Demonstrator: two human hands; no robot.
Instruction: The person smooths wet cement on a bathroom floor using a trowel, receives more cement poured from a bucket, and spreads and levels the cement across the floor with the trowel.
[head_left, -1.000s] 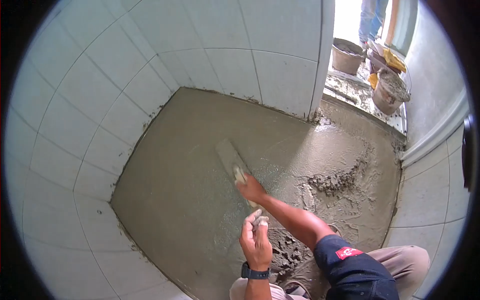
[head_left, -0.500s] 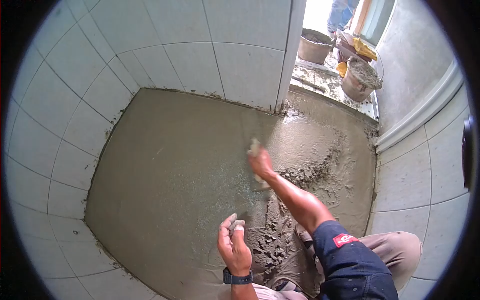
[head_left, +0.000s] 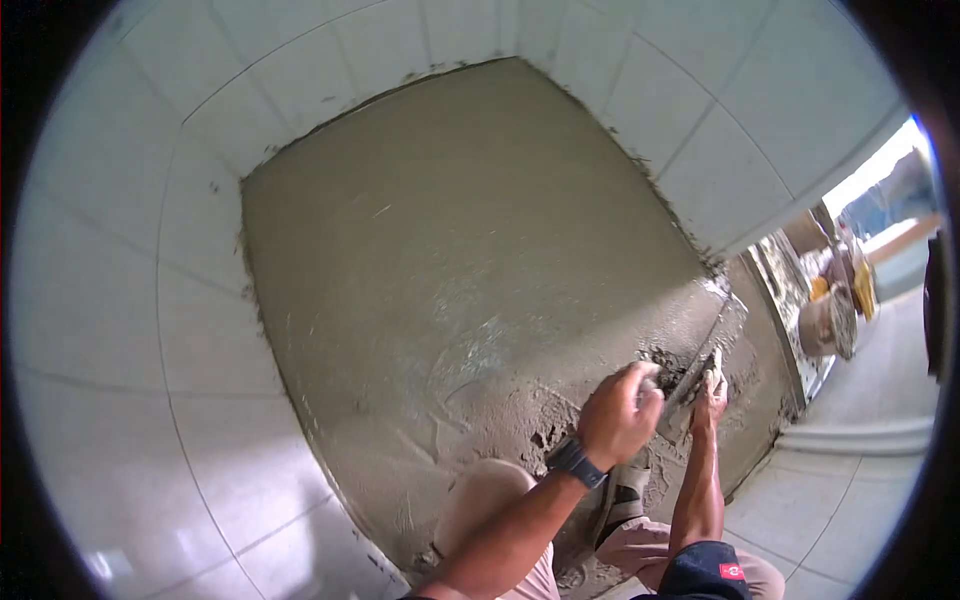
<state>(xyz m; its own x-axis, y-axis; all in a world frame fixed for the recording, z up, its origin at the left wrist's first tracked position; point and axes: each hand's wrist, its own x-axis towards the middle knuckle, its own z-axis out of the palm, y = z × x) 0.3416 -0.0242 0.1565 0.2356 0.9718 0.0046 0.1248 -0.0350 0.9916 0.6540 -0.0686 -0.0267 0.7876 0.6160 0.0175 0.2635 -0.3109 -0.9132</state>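
Observation:
My right hand is wrapped round the handle of a long flat plastering trowel. The trowel is tilted on edge, low over the rough wet mortar near the doorway. Close to its left side is my left hand, with a dark watch on the wrist. Its fingers are curled and smeared with mortar, and what they hold, if anything, is hidden. Wet mortar covers the floor, smooth toward the far corner. Around the trowel and my feet it is lumpy.
White tiled walls border the mortar. At right, beyond the door threshold, stand mortar-caked buckets with a yellow bag or cloth near them. My shoe and knees are close to the lumpy mortar.
The view has swung, moving the doorway to the right edge. My right hand has brought the trowel toward the doorway side and tipped it up. My left hand has moved close beside it.

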